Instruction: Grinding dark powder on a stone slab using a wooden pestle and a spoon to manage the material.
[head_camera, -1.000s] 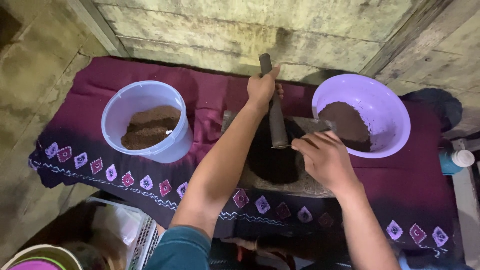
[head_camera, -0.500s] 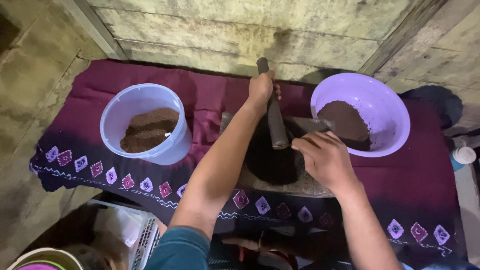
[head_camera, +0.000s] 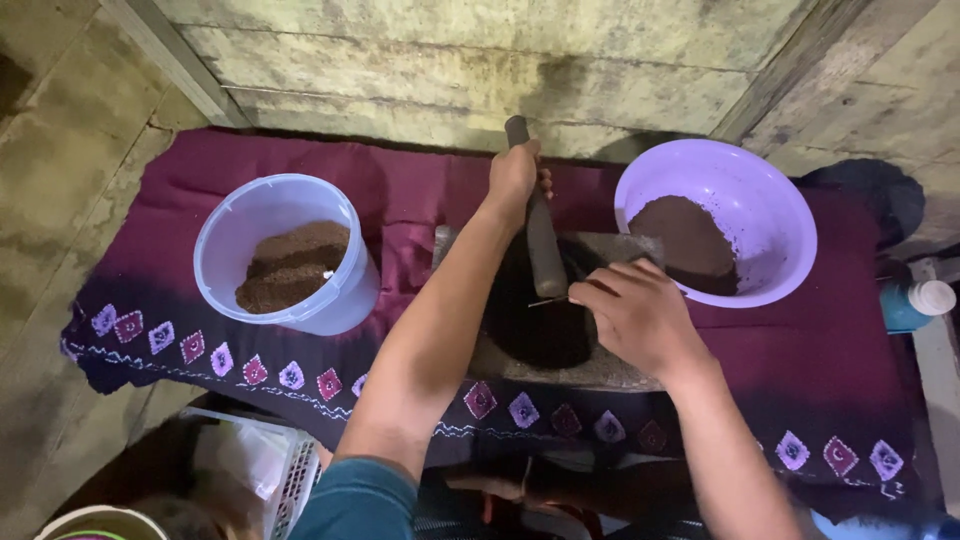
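Note:
My left hand (head_camera: 515, 175) grips the upper end of a dark stone pestle (head_camera: 545, 250) that stands tilted in a grey stone mortar (head_camera: 610, 365). The mortar's hollow holds dark brown powder (head_camera: 540, 325). My right hand (head_camera: 640, 315) is curled over the mortar's right side, holding a thin metal utensil (head_camera: 548, 301) whose tip points into the powder; most of the utensil is hidden by the fingers. A purple bowl (head_camera: 770, 215) with fine dark powder sits right of the mortar. A pale blue bucket (head_camera: 285, 250) with coarser brown grounds stands to the left.
Everything rests on a maroon cloth (head_camera: 200, 345) with a diamond-patterned border, laid on a stone floor against a concrete wall (head_camera: 480, 60). A blue bottle with a white cap (head_camera: 915, 303) lies at the right edge. A white crate (head_camera: 260, 465) sits below the cloth.
My right hand has moved from the purple bowl's edge to the mortar's hollow, bringing the utensil with it. My left hand keeps hold of the pestle.

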